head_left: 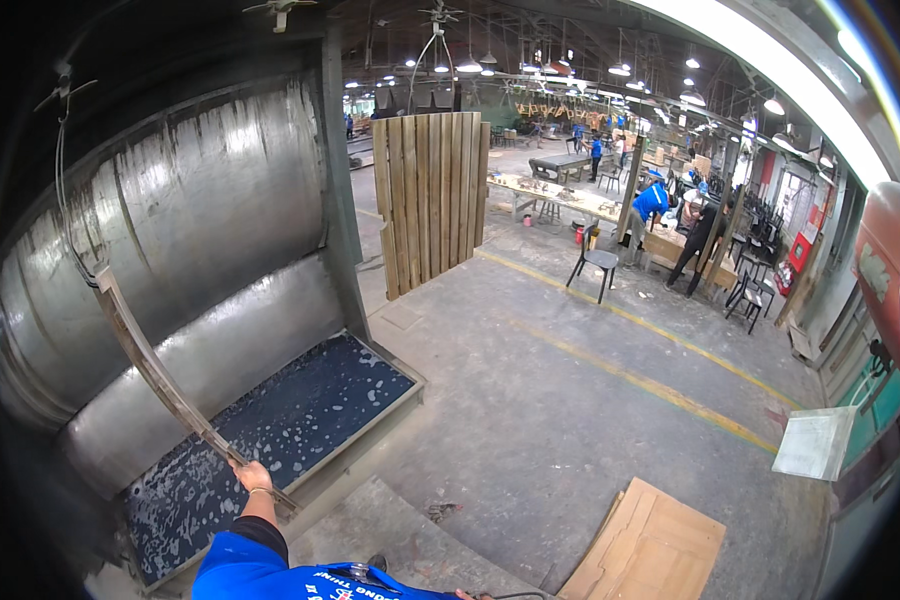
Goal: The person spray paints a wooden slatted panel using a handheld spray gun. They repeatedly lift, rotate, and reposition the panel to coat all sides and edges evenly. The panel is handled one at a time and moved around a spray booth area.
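1. Far left: a curved metal booth wall, shiny and streaked, with a wire hanging down from a hook overhead.
2. A long curved wooden piece hangs from that wire and slants down to the right, over the dark wet trough at the foot of the wall.
3. Left hand: arm stretched forward, fingers closed around the lower end of the wooden piece, just above the trough's near edge.
4. Right hand: only a sliver shows at the lower edge; cannot tell whether it grips anything.
5. Centre: an upright panel of wooden slats stands on the concrete floor, beyond the trough.
6. Right of centre: a black chair, long work tables, and other people bent over them.
7. Lower right: flat wooden boards lie on the floor; a pale sheet leans near the wall.
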The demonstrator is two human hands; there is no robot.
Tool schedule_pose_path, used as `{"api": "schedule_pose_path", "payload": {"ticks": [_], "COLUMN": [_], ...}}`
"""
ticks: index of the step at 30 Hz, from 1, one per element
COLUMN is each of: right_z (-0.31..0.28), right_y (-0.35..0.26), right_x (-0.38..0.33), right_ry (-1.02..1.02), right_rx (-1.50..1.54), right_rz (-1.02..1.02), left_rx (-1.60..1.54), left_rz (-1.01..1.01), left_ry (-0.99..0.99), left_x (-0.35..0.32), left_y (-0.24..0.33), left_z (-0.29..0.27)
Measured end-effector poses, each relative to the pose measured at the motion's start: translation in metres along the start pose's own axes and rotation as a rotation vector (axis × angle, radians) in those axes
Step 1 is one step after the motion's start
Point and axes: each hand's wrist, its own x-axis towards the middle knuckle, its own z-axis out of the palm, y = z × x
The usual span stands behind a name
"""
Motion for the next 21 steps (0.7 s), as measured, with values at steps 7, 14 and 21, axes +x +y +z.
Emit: {"api": "schedule_pose_path", "payload": {"ticks": [7,14,21], "right_z": [-0.003,-0.007,-0.009], "right_y": [-0.001,0.003,0.004], "right_x": [-0.002,-0.003,-0.004], "right_ry": [0.0,-0.003,0.005], "right_rx": [0.033,0.075,0.14], "right_rz": [0.01,0.012,0.005], "left_rx": [-0.053,-0.012,-0.125], "left_rz": [-0.255,-0.278,-0.208], "left_ry": [-0.109,-0.147,-0.194], "left_x": [0.03,0.016,0.032], "left_y": [-0.012,0.021,0.005], "left_z": [0.015,-0.003,0.021]}}
